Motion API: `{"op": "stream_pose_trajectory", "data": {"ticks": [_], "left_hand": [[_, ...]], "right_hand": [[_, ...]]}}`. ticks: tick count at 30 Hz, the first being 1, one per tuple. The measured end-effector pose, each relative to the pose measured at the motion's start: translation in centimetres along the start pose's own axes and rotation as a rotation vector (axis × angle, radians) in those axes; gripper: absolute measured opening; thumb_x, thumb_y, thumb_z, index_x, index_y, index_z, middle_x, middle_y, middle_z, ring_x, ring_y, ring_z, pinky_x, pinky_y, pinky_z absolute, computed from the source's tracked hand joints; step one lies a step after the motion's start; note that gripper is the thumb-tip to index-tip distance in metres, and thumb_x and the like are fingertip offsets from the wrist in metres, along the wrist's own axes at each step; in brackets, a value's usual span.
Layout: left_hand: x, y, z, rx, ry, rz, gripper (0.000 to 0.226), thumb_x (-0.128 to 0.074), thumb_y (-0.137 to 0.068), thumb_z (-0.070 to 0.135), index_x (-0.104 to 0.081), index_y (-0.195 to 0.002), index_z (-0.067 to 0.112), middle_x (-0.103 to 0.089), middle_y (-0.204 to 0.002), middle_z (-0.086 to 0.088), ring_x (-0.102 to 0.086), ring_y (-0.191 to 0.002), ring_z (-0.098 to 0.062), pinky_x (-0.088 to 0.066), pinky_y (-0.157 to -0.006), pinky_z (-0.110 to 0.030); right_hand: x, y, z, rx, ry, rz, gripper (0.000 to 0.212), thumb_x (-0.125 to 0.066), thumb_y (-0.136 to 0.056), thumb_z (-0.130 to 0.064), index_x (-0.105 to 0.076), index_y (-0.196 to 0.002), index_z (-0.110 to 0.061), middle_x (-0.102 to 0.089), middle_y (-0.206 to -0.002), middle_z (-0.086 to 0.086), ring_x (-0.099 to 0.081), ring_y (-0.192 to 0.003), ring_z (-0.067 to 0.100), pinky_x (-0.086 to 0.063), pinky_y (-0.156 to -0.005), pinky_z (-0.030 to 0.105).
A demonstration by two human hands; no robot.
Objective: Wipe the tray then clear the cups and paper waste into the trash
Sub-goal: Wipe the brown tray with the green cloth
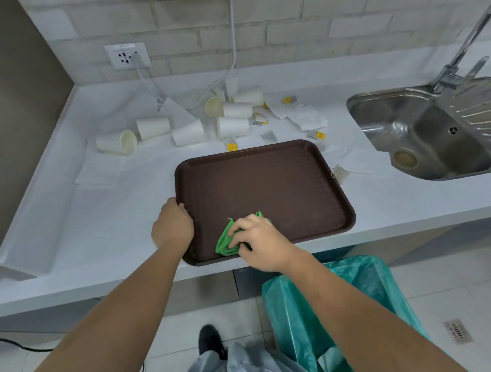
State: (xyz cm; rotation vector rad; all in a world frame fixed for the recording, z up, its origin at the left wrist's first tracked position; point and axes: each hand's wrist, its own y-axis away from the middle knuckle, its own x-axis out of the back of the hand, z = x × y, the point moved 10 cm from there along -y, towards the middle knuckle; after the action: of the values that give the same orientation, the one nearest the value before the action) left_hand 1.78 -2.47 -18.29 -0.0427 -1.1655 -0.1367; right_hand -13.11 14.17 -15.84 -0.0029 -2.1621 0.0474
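A dark brown tray (270, 184) lies on the white counter near its front edge. My left hand (171, 224) grips the tray's left rim. My right hand (257, 240) grips a folded green cloth (225, 241) and presses it on the tray's near left corner. Behind the tray lie several white paper cups (233, 126), most tipped on their sides, among paper napkins (309, 117) and small yellow-labelled packets (231, 146). A trash bin lined with a green bag (299, 304) stands on the floor under the counter's edge, below my right forearm.
A steel sink (426, 132) with a tap (461, 51) sits at the right. A wall socket (127, 56) with a plugged-in cable (232, 41) is behind the cups. A brown wall bounds the counter on the left. My shoe (210, 340) stands beside the bin.
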Motion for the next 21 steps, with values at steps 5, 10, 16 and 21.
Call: {"op": "stream_pose_trajectory", "data": {"ticks": [5,10,16,21], "left_hand": [[-0.5,0.8,0.7,0.034,-0.052,-0.027,0.024,-0.036,-0.104,0.013,-0.05,-0.123,0.007,-0.058,-0.118,-0.014,-0.064,-0.089,-0.039,-0.041,-0.067,-0.041],[-0.4,1.1,0.9,0.016,-0.088,-0.029,0.022,-0.039,-0.101,0.009,-0.048,-0.121,0.005,-0.057,-0.116,-0.015,-0.063,-0.081,-0.036,-0.041,-0.063,-0.04],[-0.3,0.9,0.7,-0.012,-0.077,0.032,0.031,-0.029,-0.11,0.027,-0.05,-0.118,0.005,-0.059,-0.11,-0.014,-0.048,-0.07,-0.026,-0.039,-0.061,-0.04],[-0.6,0.1,0.0,-0.06,-0.151,0.02,0.029,-0.026,-0.109,0.034,-0.043,-0.101,0.012,-0.058,-0.078,-0.004,-0.046,-0.055,-0.02,-0.038,-0.056,-0.037]], "right_hand": [[5.7,4.7,7.1,-0.139,0.04,0.142,0.027,-0.062,-0.081,-0.01,-0.08,-0.088,-0.028,-0.068,-0.114,-0.02,-0.045,-0.107,0.019,-0.038,-0.102,0.041],[9.7,8.0,11.3,-0.323,0.153,0.25,0.025,-0.065,-0.08,-0.016,-0.08,-0.082,-0.036,-0.065,-0.121,-0.021,-0.042,-0.116,0.026,-0.034,-0.104,0.04],[8.3,7.7,9.5,-0.507,0.265,0.336,0.023,-0.065,-0.085,-0.029,-0.07,-0.108,-0.031,-0.05,-0.118,0.003,-0.042,-0.105,0.027,-0.044,-0.092,0.044],[9.4,9.4,12.3,-0.597,0.258,0.319,0.023,-0.061,-0.088,-0.006,-0.071,-0.107,-0.016,-0.049,-0.115,0.008,-0.044,-0.103,0.027,-0.048,-0.089,0.042]]}}
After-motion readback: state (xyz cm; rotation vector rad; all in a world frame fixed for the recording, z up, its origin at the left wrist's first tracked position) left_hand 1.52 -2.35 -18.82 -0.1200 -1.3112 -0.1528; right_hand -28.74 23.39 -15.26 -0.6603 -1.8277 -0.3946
